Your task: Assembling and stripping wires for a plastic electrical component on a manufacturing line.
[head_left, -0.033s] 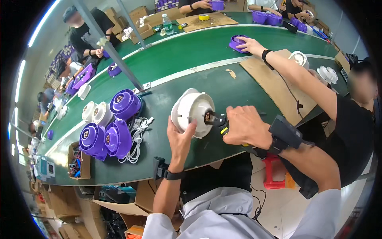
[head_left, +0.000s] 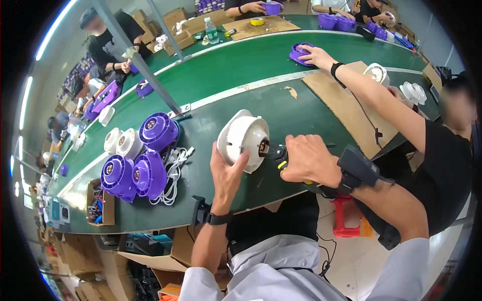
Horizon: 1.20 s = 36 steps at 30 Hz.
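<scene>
Currently we have the white round housing (head_left: 236,135) in front of us over the near part of the green table (head_left: 301,113), tipped so its dark centre faces right; we can't tell whether its lower edge rests there. Our left hand (head_left: 227,175) is clamped on its near-left side, thumb across the outer wall, the other fingers mostly hidden behind. Our right hand (head_left: 311,160) has its fingers curled tightly round a black-and-yellow tool (head_left: 279,152), whose tip points into the centre. Whether tip and fitting touch, we can't tell. We judge the step in hand to be tool work at that centre fitting; the next move seems to call for a firm left grip and the tool lined up squarely, without scraping the rim. Purple housings (head_left: 158,131) and a coiled white cord (head_left: 173,175) sit together to our left, well apart from the tool.
</scene>
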### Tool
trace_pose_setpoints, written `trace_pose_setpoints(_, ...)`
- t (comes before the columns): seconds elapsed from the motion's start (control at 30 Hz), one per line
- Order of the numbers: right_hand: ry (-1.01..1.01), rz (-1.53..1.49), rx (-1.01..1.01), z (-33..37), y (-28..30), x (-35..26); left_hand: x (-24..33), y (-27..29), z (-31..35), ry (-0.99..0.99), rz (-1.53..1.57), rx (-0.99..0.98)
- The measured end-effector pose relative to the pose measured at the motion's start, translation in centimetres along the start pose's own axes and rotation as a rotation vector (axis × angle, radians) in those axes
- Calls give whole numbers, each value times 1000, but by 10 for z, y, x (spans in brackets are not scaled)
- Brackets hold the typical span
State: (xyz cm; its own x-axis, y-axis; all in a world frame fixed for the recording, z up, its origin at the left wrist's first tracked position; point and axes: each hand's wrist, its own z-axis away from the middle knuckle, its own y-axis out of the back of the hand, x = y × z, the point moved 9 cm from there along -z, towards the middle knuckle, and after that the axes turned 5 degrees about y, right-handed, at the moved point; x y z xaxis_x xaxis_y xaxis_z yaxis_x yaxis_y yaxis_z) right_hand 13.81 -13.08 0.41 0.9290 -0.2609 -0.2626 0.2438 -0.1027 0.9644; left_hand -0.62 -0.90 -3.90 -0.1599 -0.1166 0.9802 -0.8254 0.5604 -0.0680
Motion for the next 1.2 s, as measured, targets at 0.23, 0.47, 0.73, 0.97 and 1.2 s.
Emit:
trace_pose_setpoints(0.23,-41,-174,-54,4,-8,-2,-11,7,6,-77,-62,34)
trace_pose_setpoints(0.47,-13,-71,-36,5,-16,4,-5,2,3,-51,-113,22)
trace_pose_setpoints(0.73,-26,-78,-22,4,-26,11,-4,-3,-1,-39,-118,-18)
trace_pose_setpoints(0.97,62,17,56,-4,-23,1,1,-1,-3,-87,-149,10)
trace_pose_setpoints(1.2,76,438,41,-8,-10,-11,26,-8,-27,-244,-493,87)
